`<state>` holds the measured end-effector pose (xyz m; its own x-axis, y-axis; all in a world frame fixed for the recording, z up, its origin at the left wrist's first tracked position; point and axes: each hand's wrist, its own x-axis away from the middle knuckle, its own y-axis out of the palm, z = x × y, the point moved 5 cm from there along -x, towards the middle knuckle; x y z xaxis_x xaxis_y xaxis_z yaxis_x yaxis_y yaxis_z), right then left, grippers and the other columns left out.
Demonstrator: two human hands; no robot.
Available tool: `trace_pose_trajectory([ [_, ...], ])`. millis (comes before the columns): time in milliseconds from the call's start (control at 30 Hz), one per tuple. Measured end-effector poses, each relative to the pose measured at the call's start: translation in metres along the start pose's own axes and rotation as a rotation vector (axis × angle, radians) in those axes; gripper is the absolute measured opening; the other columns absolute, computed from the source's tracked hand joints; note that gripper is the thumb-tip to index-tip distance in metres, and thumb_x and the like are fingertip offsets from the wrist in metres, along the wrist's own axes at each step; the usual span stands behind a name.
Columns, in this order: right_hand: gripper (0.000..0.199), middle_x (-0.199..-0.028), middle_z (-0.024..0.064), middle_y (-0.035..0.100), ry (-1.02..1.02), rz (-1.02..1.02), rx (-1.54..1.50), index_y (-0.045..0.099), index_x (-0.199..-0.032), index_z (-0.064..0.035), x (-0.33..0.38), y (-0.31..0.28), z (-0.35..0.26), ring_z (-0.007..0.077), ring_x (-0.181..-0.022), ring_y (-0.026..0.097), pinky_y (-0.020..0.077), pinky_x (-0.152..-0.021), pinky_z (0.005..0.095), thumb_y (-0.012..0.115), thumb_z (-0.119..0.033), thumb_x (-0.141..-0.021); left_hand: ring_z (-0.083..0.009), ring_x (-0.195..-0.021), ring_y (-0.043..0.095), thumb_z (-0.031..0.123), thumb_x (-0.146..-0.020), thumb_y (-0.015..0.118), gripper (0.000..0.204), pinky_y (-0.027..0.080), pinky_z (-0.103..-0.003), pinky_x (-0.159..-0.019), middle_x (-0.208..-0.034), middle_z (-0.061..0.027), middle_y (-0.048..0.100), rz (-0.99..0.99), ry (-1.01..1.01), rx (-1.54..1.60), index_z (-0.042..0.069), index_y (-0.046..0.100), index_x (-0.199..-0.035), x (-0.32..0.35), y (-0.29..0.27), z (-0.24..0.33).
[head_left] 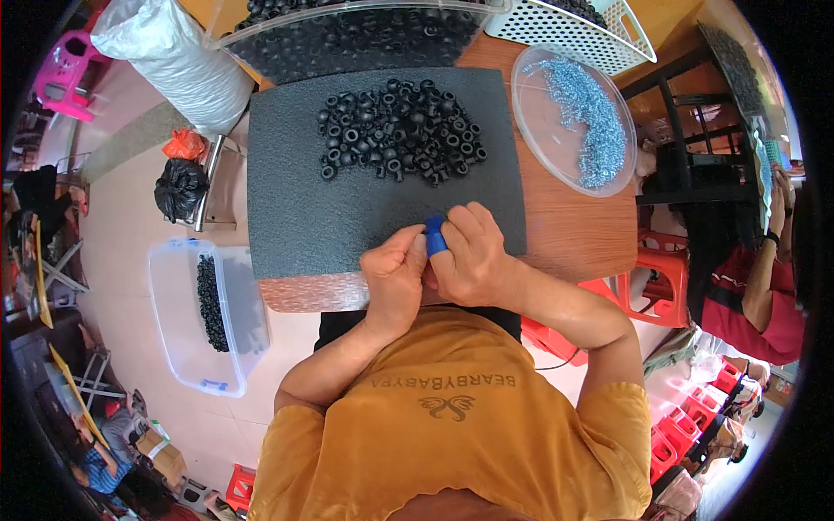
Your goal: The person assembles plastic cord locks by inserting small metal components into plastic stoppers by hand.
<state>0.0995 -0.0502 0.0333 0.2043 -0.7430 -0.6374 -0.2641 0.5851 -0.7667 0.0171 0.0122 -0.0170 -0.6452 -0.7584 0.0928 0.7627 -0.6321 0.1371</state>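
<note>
My left hand (394, 267) and my right hand (473, 257) meet over the near part of a dark grey mat (295, 217). Both are closed, with thumbs and fingertips pressed together. A blue cover (434, 236) wraps a finger of my right hand. Whatever the fingers pinch is hidden between them. Beyond my hands, a pile of small black round parts with holes (395, 130) lies on the mat. To the right, a round clear plastic lid (532, 130) holds many tiny blue pieces (599, 130).
A clear tub (347, 48) of black parts and a white perforated basket (565, 39) stand at the back. Left of the table are a white sack (187, 74), a black bag (181, 189) on a metal stool and a clear bin (174, 347). Another person's arm (764, 269) shows at right.
</note>
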Motion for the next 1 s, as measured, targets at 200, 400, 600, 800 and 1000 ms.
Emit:
trace_pose_trajectory([
  [200,0.019,-0.059,0.0095,0.038,0.032,-0.007,-0.048,0.042,-0.055,-0.0038,0.000,-0.004,0.002,0.0249,-0.058,0.040,0.0296,-0.049,0.0361,0.055,-0.014,-0.046,-0.0057,-0.066,0.052,0.013,-0.094,0.053,0.022,0.044,-0.020,-0.059,-0.079,-0.0010,0.061,-0.088,-0.104,0.034,-0.006,0.062,-0.101,0.002,-0.001,0.004],
  [400,0.028,-0.061,0.0111,0.041,0.144,0.045,-0.106,0.044,-0.060,-0.0032,-0.003,-0.013,0.023,0.0286,-0.058,0.044,0.0356,-0.049,0.0409,0.071,-0.011,-0.058,-0.0059,-0.061,0.054,0.012,-0.093,0.055,0.018,0.045,-0.020,-0.054,-0.073,-0.0016,0.062,-0.086,-0.155,0.134,-0.001,0.063,-0.102,-0.003,-0.014,0.012],
  [600,0.028,-0.066,0.0152,0.053,0.226,0.147,0.310,0.051,-0.062,-0.0028,-0.039,-0.086,0.107,0.0329,-0.058,0.052,0.0402,-0.047,0.0395,0.075,-0.016,-0.068,-0.0271,-0.083,0.060,0.006,-0.085,0.059,0.016,0.047,-0.036,-0.073,-0.091,-0.0140,0.065,0.210,0.565,-0.853,-0.001,0.062,-0.099,-0.056,-0.078,0.077],
  [800,0.035,-0.068,0.0266,0.060,0.643,0.090,0.567,0.060,-0.070,0.0036,-0.065,-0.116,0.259,0.0421,-0.067,0.061,0.0474,-0.061,0.0481,0.064,-0.031,-0.073,-0.0357,-0.109,0.051,0.021,-0.091,0.051,0.033,0.038,-0.041,-0.094,-0.122,-0.0191,0.054,0.072,0.743,-1.151,0.000,0.055,-0.117,-0.102,-0.073,0.066],
  [1000,0.036,-0.079,0.0291,0.061,0.908,0.068,0.541,0.061,-0.075,0.0063,-0.072,-0.116,0.286,0.0418,-0.078,0.061,0.0478,-0.070,0.0470,0.071,-0.027,-0.067,-0.0384,-0.130,0.034,0.027,-0.097,0.042,0.042,0.023,-0.047,-0.107,-0.135,-0.0254,0.041,-0.051,0.550,-1.119,0.001,0.046,-0.129,-0.101,-0.066,0.037],
])
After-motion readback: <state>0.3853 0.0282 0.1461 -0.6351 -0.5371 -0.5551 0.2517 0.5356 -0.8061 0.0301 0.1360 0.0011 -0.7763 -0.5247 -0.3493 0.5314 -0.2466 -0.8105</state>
